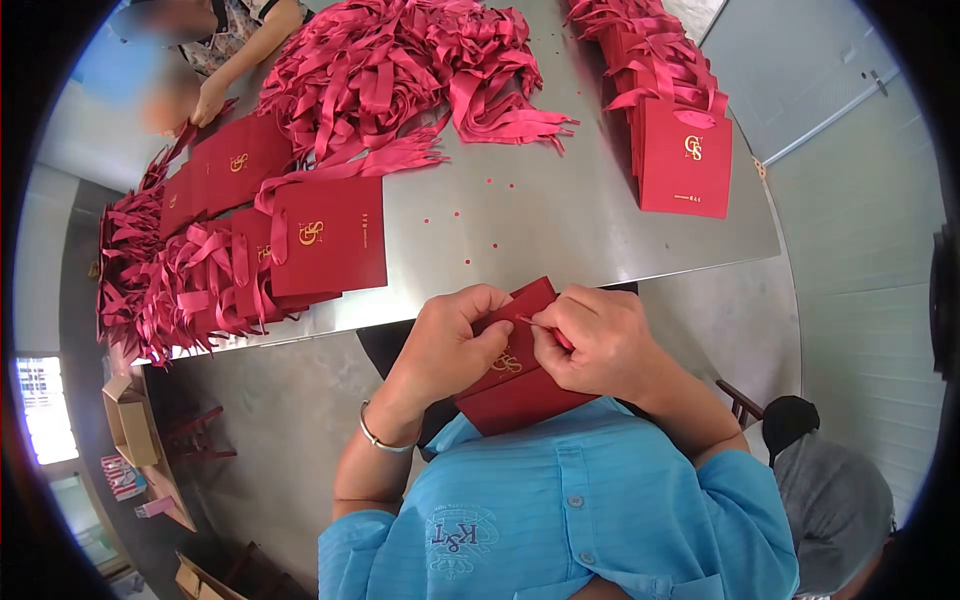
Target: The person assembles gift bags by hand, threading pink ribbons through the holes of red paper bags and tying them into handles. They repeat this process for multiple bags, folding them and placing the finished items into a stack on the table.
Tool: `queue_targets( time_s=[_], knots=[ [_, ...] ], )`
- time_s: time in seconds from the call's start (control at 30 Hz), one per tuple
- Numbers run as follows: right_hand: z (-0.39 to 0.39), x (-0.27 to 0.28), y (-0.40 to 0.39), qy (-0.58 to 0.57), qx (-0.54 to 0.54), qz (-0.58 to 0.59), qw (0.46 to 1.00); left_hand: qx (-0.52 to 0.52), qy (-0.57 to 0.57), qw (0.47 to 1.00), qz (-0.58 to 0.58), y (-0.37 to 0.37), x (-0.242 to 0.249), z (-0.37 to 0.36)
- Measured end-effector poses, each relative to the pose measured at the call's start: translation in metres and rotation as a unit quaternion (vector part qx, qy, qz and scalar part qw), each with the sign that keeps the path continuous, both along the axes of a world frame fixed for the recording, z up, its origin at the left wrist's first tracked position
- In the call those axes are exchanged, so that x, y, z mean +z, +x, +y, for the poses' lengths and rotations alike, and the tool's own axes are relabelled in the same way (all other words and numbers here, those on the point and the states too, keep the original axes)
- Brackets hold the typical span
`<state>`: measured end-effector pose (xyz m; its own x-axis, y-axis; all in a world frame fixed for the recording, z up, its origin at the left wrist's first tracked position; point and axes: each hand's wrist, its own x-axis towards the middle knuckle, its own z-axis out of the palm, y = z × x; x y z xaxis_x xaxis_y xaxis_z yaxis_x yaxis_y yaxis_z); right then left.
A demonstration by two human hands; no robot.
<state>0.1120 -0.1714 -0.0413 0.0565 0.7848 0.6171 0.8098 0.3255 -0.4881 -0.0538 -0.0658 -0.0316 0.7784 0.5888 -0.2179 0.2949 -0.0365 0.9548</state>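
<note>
A dark red paper gift bag with gold lettering rests tilted against my body, below the table's front edge. My left hand grips its upper left part, the thumb lying over the front panel near the top edge. My right hand is closed at the bag's upper right, fingertips pinched together. A narrow pink ribbon shows between its fingers, and a thin tip points at the bag's top edge. The bag's inside and most of the ribbon are hidden.
On the metal table lie a big heap of pink ribbons, stacked red bags at left, and a row of bags at right. Another person's hand touches bags at upper left. Someone in grey sits at lower right.
</note>
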Motion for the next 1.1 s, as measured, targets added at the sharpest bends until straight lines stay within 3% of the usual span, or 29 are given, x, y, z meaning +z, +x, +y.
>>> queue_targets(
  time_s=[0.2,0.27,0.63,0.8,0.9,1.0,1.1],
  knots=[
    [0.001,0.013,-0.001,-0.076,-0.014,-0.066,0.995,0.001,0.039,0.999,0.004,0.001,0.006,-0.003],
    [0.003,0.02,-0.002,-0.089,-0.011,-0.081,0.993,-0.013,0.088,0.995,0.052,0.002,0.011,-0.003],
    [0.007,0.031,-0.011,-0.174,-0.023,-0.156,0.972,0.003,0.099,0.995,-0.008,0.006,0.003,-0.008],
    [0.009,0.039,0.004,-0.248,0.001,0.021,0.969,-0.017,0.069,0.997,0.009,0.001,0.01,-0.007],
    [0.013,0.031,0.01,-0.202,0.032,0.009,0.979,-0.002,0.047,0.999,-0.018,0.003,0.008,-0.009],
    [0.018,0.026,0.01,-0.155,0.043,0.015,0.987,-0.019,0.137,0.99,-0.009,0.005,0.007,-0.009],
    [0.022,0.029,0.018,-0.18,0.093,0.04,0.979,0.011,0.07,0.997,0.007,0.006,0.012,-0.012]
  ],
)
